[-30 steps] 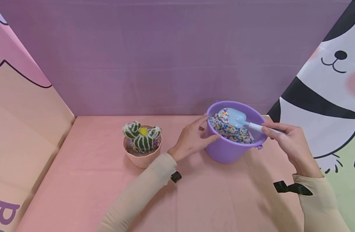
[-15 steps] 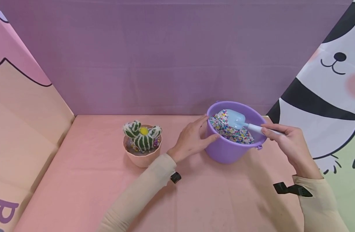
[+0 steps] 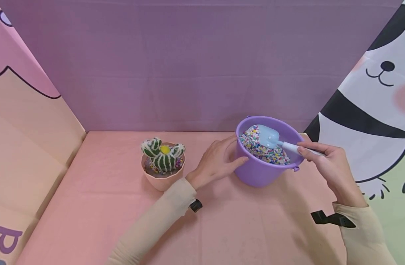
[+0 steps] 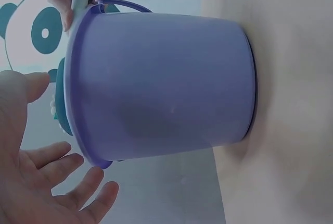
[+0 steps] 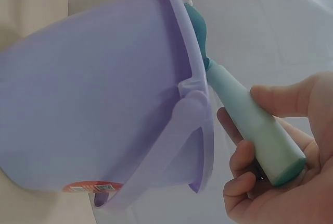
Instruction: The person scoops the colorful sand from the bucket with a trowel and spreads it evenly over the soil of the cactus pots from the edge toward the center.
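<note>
Purple bucket stands on the counter; right grip holds the scoop at the beads inside. Left grip, fingers loose, has eased back slightly beside the bucket; support apparently lessened.

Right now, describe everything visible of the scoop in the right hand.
The scoop has a wide, light blue blade and a paler, nearly white handle, and looks like plastic. The right hand grips the handle, which slants out over the side of the purple bucket. The blade is inside the bucket, against the multicoloured beads. Whether the handle touches the bucket is hard to tell.
</note>
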Demonstrator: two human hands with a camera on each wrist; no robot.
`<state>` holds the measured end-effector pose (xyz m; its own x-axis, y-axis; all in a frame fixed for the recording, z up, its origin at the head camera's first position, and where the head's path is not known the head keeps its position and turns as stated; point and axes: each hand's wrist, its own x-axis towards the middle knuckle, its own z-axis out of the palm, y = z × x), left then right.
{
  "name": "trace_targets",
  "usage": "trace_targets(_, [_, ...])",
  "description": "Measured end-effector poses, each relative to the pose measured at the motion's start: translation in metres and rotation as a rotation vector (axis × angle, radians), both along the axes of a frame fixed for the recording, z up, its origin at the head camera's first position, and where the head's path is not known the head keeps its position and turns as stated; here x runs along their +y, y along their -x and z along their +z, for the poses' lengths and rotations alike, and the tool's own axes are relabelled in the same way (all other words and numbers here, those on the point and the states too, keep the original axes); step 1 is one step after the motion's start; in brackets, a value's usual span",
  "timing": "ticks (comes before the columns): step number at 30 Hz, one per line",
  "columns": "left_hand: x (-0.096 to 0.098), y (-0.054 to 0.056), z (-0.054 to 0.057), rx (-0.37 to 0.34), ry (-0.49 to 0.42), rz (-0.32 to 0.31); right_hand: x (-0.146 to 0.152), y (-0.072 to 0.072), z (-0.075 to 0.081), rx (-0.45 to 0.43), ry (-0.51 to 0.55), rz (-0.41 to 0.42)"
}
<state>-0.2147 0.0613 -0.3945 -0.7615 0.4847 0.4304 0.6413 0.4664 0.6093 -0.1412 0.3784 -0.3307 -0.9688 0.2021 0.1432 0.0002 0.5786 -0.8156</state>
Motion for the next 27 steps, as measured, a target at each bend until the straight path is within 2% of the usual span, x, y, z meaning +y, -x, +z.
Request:
trace_targets(8, [-0.004, -0.009, 0.004, 0.022, 0.012, -0.011, -0.004, 0.001, -0.002, 0.007, -0.011, -0.005])
trace_targets(16, [-0.01, -0.013, 0.004, 0.062, 0.023, -0.019, -0.009, 0.002, -0.003, -0.009, -0.022, 0.031])
trace_targets(27, [-0.023, -0.021, 0.001, -0.018, 0.064, 0.007, -0.016, 0.002, -0.004, -0.013, -0.04, 0.048])
